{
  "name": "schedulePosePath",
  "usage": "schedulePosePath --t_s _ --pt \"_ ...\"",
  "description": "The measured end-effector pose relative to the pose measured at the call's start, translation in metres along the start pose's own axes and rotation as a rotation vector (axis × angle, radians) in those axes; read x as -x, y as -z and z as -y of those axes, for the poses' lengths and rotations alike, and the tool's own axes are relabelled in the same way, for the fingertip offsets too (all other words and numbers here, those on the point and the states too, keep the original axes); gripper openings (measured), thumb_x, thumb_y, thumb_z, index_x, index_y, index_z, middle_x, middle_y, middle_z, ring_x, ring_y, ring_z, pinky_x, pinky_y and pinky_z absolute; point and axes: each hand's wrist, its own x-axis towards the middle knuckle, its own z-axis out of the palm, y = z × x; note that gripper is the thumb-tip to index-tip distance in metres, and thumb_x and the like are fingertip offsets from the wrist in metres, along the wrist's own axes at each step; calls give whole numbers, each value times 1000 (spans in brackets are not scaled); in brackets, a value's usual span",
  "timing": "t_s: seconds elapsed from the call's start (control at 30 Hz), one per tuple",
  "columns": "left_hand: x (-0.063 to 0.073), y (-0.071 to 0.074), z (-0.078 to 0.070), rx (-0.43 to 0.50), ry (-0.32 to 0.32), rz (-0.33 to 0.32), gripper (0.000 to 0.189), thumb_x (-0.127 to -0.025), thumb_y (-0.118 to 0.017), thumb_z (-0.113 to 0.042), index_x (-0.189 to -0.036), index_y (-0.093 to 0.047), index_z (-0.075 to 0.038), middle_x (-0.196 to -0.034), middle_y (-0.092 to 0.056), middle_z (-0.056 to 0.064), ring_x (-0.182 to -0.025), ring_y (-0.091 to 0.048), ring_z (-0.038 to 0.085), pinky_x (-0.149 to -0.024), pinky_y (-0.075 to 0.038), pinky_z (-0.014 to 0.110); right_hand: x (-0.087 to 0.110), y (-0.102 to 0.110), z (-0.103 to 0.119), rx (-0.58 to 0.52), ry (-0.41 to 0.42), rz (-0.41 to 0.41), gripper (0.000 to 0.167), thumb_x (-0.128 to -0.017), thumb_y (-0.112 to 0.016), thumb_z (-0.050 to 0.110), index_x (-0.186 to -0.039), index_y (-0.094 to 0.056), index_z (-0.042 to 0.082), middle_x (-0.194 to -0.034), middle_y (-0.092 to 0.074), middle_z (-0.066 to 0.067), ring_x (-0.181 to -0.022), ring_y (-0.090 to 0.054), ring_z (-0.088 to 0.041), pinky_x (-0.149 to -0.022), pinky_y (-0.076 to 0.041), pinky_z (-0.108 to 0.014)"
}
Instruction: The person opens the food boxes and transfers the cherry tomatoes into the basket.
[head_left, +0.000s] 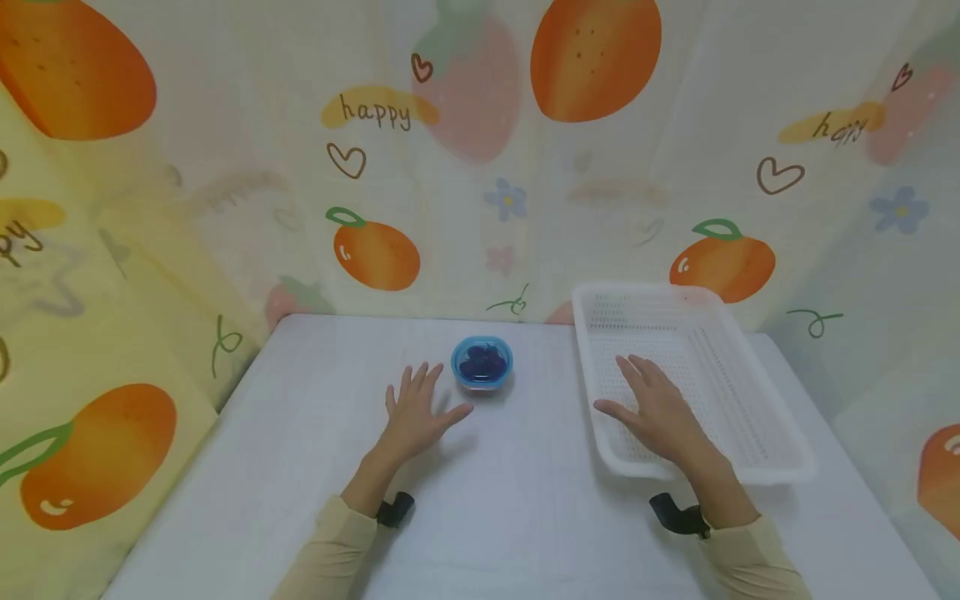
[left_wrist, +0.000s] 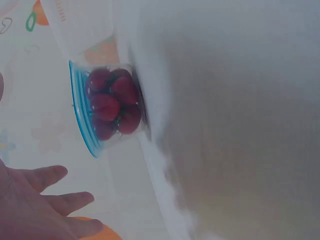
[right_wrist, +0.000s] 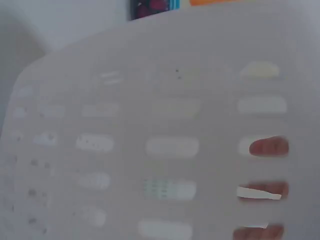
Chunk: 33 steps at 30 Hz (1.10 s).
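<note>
My left hand (head_left: 416, 421) held nothing; its fingers were spread apart beside the small tub (head_left: 482, 384), which sat on the white table (head_left: 300, 400) between my two hands. My right hand (head_left: 660, 412) was at the white basket (head_left: 761, 400), fingers and thumb apart and nothing gripped; whether it touched the plastic I could not tell.

I judged the tub light and its clear walls thin and smooth, likely to flex and slip under a hard squeeze, with the fruits (left_wrist: 112, 102) apt to bruise. The blue rim (left_wrist: 80, 107) looked the stiffest part, so the best hold seemed to be across two opposite sides just under it, kept level. I could not tell whether a lid was fastened there.

From the head I saw only a dark heap inside the tub; the left wrist view showed round red fruits with green bits through the wall. The right wrist view alone showed my fingertips (right_wrist: 270, 146) through the basket's slots, with a corner of the tub beyond.
</note>
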Motion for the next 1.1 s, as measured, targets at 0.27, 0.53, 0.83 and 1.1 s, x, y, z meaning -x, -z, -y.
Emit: schedulePosePath --t_s 0.27,0.53,0.83,1.1 --pt "-2 -3 -3 132 71 20 93 -84 -65 -57 -152 -28 -6 -159 -24 21 -149 -14 41 -119 -9 64 -6 -5 14 -31 20 -6 81 -92 -61 47 -149 -31 -1 -153 -32 -26 -140 -32 -44 -112 -28 -64" --pt "-6 -6 -1 277 165 14 90 -87 -67 -50 -152 -25 -4 -159 -26 21 -147 -25 39 -118 -25 56 -13 -10 31 -63 26 -7 81 -90 -61 51 -149 -33 2 -154 -32 -23 -140 -33 -42 -112 -30 -63" --pt "-9 -7 0 384 238 32 85 -91 -63 -48 -153 -24 -6 -157 -29 20 -146 -27 40 -116 -27 58 -21 -8 48 -106 14 14 83 -91 -56 57 -153 -28 8 -159 -26 -18 -145 -27 -39 -114 -28 -61" --pt "-14 -12 3 470 266 29 86 -90 -62 -51 -152 -24 -6 -156 -32 22 -142 -33 41 -114 -33 57 -30 -20 72 -89 73 11 82 -91 -59 54 -151 -31 7 -156 -33 -19 -144 -31 -37 -115 -31 -56"
